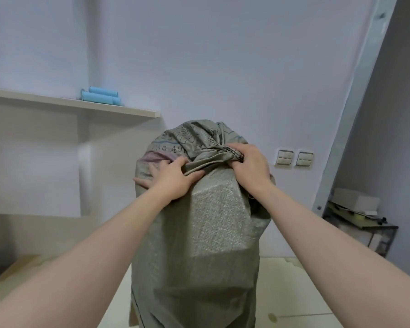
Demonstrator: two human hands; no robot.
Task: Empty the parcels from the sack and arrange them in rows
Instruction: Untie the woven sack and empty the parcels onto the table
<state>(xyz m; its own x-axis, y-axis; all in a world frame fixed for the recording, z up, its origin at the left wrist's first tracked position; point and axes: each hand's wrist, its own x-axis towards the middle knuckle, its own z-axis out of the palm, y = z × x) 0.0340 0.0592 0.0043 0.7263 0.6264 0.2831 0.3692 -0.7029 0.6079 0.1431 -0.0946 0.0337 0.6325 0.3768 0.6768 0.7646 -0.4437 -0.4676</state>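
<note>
Nearest the camera, two bare forearms reach forward and up to a tall grey-green woven sack [199, 233] that stands upright on the pale floor [294, 292], filling the middle of the view. Its lower body bulges with flat planes and hard corners pressing through the cloth, so the parcels inside are probably boxy and packed tight; none of them is visible. At the top, the left hand [171, 178] lies spread against the sack's shoulder, thumb hooked under a twisted fold, steadying rather than gripping. Just beside it, the right hand [249, 164] is closed in a pinch on the gathered, twisted neck [213, 156] of the sack, where the mouth is bunched shut. The weave looks thin, limp and somewhat slick, so the load should feel heavy and floppy; the neck is the sensible hold for untwisting, and the bottom corners for tipping out afterwards. Beyond stand a wall shelf [118, 109] carrying blue rolls [102, 95], and two wall switches [294, 158].
</note>
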